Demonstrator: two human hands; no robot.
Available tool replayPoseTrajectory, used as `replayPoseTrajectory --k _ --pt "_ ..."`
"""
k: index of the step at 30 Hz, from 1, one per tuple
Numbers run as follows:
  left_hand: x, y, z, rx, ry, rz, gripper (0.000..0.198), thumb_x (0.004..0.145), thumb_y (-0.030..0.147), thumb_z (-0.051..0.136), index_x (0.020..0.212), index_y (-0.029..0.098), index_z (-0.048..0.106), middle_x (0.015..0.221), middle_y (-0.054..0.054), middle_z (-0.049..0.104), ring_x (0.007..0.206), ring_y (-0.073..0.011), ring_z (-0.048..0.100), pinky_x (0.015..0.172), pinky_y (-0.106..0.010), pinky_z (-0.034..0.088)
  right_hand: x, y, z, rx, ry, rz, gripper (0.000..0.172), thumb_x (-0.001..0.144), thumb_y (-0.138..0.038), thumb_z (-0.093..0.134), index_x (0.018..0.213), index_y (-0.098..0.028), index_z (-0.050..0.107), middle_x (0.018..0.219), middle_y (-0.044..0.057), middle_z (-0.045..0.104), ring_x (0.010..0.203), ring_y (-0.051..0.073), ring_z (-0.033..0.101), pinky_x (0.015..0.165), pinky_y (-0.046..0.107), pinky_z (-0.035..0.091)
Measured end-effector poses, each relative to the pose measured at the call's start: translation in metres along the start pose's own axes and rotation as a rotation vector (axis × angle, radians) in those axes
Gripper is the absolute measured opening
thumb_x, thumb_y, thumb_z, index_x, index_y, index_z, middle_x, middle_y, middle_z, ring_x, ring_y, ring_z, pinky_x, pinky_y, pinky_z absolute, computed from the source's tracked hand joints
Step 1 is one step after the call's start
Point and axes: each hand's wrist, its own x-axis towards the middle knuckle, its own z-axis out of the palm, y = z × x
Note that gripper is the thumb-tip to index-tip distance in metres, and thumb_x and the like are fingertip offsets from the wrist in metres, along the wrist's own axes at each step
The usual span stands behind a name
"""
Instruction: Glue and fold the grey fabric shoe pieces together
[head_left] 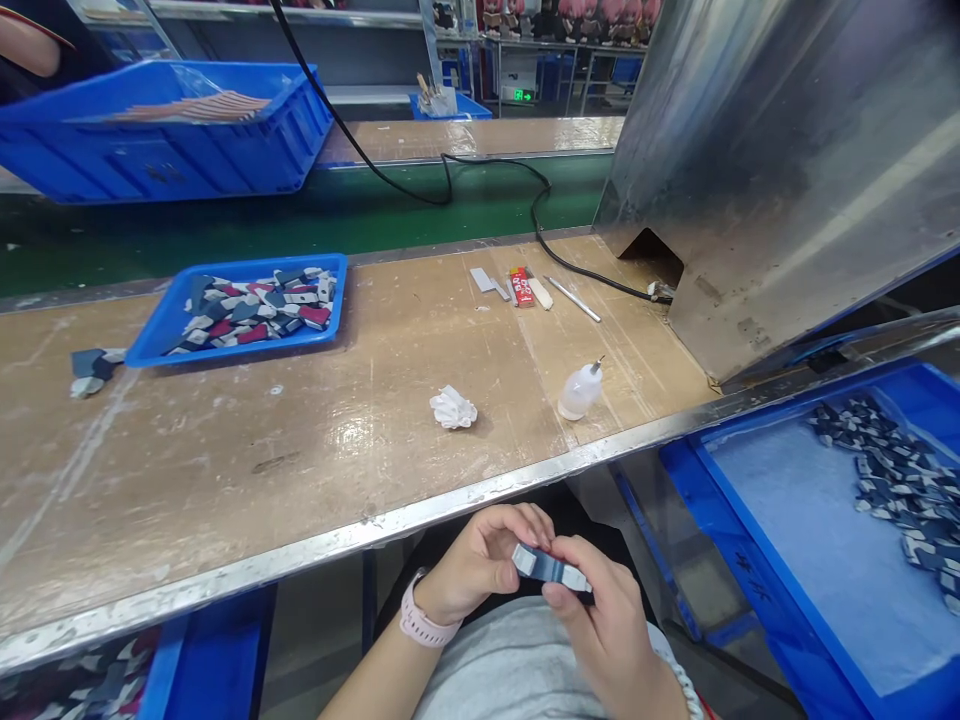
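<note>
Both of my hands meet low in front of my lap, below the table's front edge. My left hand [480, 565] and my right hand [604, 625] are closed together on a small dark-blue and grey plastic piece [551, 568], with a bit of red showing behind it. A pink watch sits on my left wrist. On the worn wooden table [225, 450] above lie a crumpled white wad [453, 408] and a small clear squeeze bottle [579, 391] lying tilted.
A shallow blue tray [150, 350] of grey, blue and red pieces sits at left. A large blue bin [787, 560] with similar pieces is at my right, another at lower left. A steel hood [787, 150], black cable, small tools, a blue crate and a green belt lie beyond.
</note>
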Motion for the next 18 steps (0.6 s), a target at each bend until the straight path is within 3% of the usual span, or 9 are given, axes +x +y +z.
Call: replayPoseTrajectory --k 4,13,15,18 --pt "-0.003 0.008 0.004 0.023 0.0 -0.025 0.026 0.086 0.043 0.078 0.088 0.018 0.071 0.088 -0.003 0.062 0.09 -0.0179 0.058 0.08 -0.032 0.046 0.0 0.0 -0.001 -0.025 0.003 -0.084 0.039 0.104 -0.049 0.043 0.1 -0.016 0.064 0.064 0.0 0.059 0.053 0.013 0.057 0.052 0.023 0.045" --pt "-0.006 0.022 0.013 0.196 0.045 -0.088 0.032 0.087 0.051 0.073 0.08 0.02 0.072 0.079 -0.006 0.058 0.079 -0.0187 0.056 0.073 -0.032 0.047 0.002 -0.005 -0.009 0.002 -0.103 -0.148 0.038 0.105 -0.045 0.044 0.103 -0.015 0.066 0.073 0.005 0.068 0.063 0.016 0.065 0.059 0.027 0.052" --pt "-0.009 0.026 0.016 0.281 0.095 -0.059 0.03 0.088 0.051 0.072 0.083 0.021 0.073 0.08 -0.006 0.059 0.079 -0.0192 0.058 0.073 -0.032 0.048 0.004 -0.007 -0.012 -0.014 -0.102 -0.174 0.037 0.105 -0.043 0.044 0.106 -0.014 0.066 0.077 0.007 0.071 0.066 0.017 0.068 0.061 0.028 0.054" --pt "-0.019 0.036 0.026 0.468 0.245 0.021 0.013 0.093 0.036 0.071 0.092 0.024 0.075 0.089 -0.005 0.064 0.086 -0.017 0.06 0.078 -0.027 0.049 0.007 -0.01 -0.017 -0.079 -0.079 -0.234 0.033 0.105 -0.038 0.047 0.113 -0.011 0.066 0.083 0.009 0.074 0.071 0.017 0.072 0.064 0.028 0.057"
